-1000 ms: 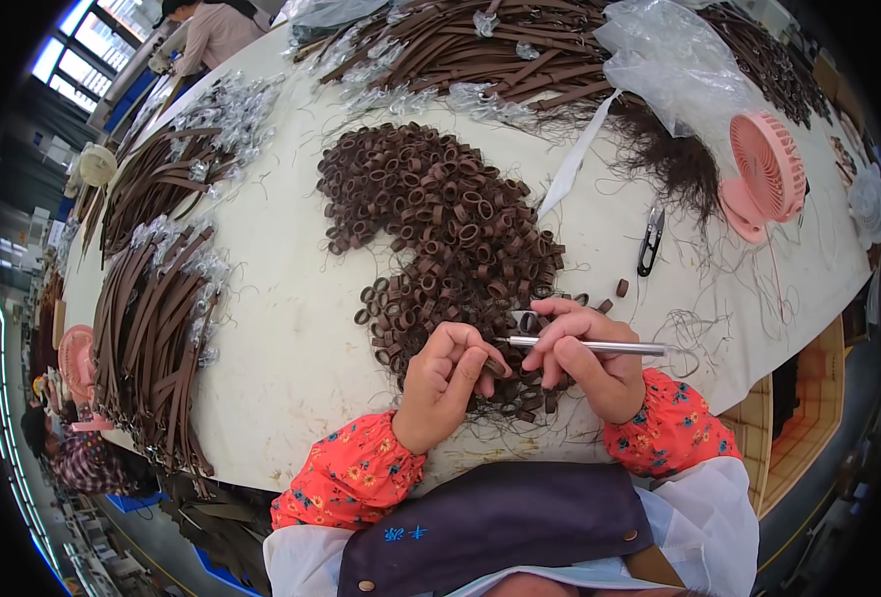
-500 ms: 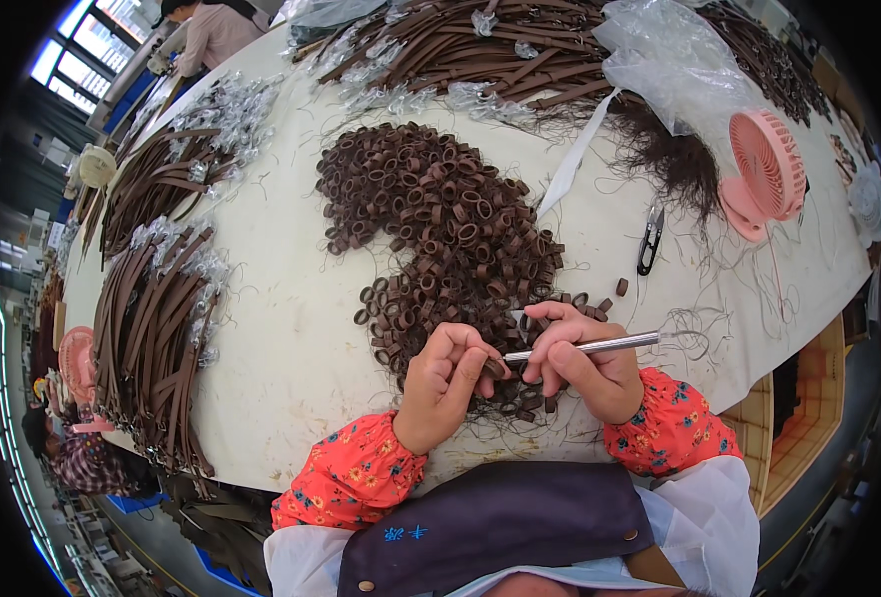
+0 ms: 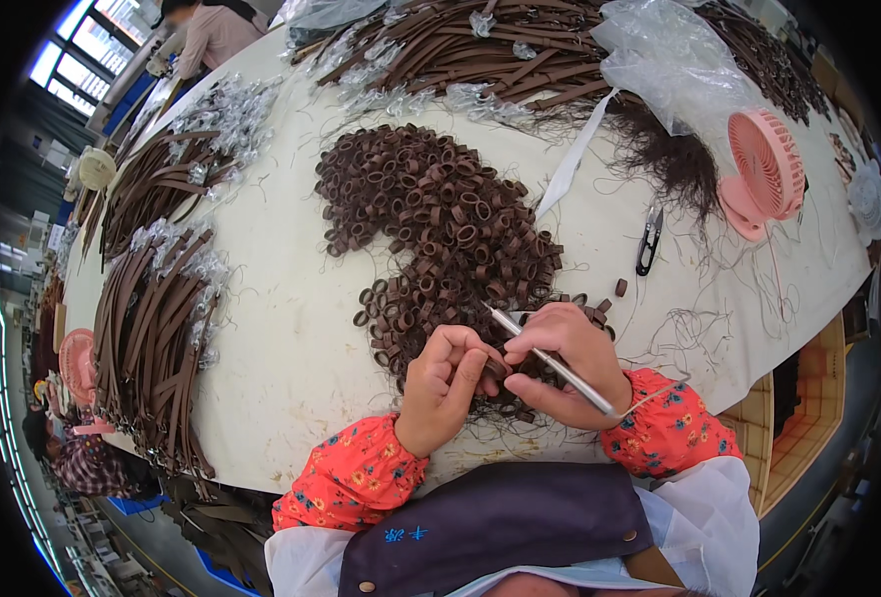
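A small brown strap loop [image 3: 497, 369] is pinched between the thumb and fingers of my left hand [image 3: 446, 383], partly hidden by them. My right hand [image 3: 575, 363] grips a slim silver pen-shaped tool [image 3: 582, 384] with a thin cord at its rear end. The tool slants, its narrow tip up and left over the loops, apart from the held loop. Right-hand fingertips are close beside the held loop; I cannot tell whether they touch it. Beyond both hands spreads a big heap of similar brown loops [image 3: 440, 214], with loose dark threads around its near edge.
Black-handled thread snips [image 3: 649, 241] lie right of the heap, near a pink fan [image 3: 767, 164]. Bundles of brown straps [image 3: 152, 348] line the left side; more straps [image 3: 500, 45] and clear plastic [image 3: 669, 60] cover the far side. A person [image 3: 211, 40] sits at the far left.
The silver tool has swung from nearly level, pointing at the held loop, to a steep slant with its tip up and left. My right hand has turned with it; my left hand stays almost still.
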### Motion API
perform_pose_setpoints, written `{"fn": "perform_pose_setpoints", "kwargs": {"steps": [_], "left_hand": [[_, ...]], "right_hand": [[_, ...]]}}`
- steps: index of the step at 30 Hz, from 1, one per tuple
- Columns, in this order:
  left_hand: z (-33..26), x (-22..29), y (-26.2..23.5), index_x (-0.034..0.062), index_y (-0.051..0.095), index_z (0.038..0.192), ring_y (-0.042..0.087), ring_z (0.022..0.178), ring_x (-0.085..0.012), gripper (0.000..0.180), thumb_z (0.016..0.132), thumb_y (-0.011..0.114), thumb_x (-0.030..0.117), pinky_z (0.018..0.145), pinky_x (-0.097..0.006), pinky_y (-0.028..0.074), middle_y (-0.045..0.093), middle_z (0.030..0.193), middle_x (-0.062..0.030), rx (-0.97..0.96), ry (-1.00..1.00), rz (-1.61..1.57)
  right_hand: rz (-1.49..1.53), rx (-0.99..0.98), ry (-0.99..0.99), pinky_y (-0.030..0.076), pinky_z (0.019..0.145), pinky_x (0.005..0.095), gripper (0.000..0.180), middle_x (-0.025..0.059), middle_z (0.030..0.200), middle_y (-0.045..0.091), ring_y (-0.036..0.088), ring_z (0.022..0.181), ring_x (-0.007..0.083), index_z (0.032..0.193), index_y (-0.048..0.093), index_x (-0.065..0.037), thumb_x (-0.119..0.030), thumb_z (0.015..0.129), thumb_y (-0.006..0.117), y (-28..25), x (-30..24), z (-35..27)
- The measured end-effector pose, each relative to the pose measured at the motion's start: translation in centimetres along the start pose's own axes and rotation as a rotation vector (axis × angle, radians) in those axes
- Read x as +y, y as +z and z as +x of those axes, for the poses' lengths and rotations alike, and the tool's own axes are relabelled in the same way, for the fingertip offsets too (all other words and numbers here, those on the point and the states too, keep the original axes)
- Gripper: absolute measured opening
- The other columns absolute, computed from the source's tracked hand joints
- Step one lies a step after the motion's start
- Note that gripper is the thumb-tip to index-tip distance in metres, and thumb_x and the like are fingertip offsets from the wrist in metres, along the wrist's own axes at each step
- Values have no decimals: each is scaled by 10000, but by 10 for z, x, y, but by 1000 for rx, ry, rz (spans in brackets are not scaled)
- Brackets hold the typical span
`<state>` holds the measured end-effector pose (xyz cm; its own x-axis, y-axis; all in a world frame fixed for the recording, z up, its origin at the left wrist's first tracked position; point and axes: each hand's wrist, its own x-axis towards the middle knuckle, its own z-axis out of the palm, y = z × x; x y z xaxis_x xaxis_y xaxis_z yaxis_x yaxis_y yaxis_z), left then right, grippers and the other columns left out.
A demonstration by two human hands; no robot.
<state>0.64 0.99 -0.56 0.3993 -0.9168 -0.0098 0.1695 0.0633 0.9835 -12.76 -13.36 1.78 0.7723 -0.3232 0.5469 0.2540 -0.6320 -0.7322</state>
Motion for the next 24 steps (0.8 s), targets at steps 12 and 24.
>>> {"fn": "perform_pose_setpoints", "kwargs": {"steps": [12,24], "left_hand": [[-1,2,5,-8,490,1150,626,738,-105,190,977,521,65,636,-214,492,654,907,-89,-72,-72,-198],[1,9,-5,13,570,994,475,558,-32,102,966,573,111,501,-171,366,609,704,-27,58,-133,6]], "right_hand": [[481,66,515,502,706,249,322,47,918,636,617,810,99,1124,562,-47,-46,824,679,7,-3,-12],[410,100,436,455,910,320,157,46,810,675,635,769,84,1075,585,-26,-93,937,550,-3,-8,-7]]}}
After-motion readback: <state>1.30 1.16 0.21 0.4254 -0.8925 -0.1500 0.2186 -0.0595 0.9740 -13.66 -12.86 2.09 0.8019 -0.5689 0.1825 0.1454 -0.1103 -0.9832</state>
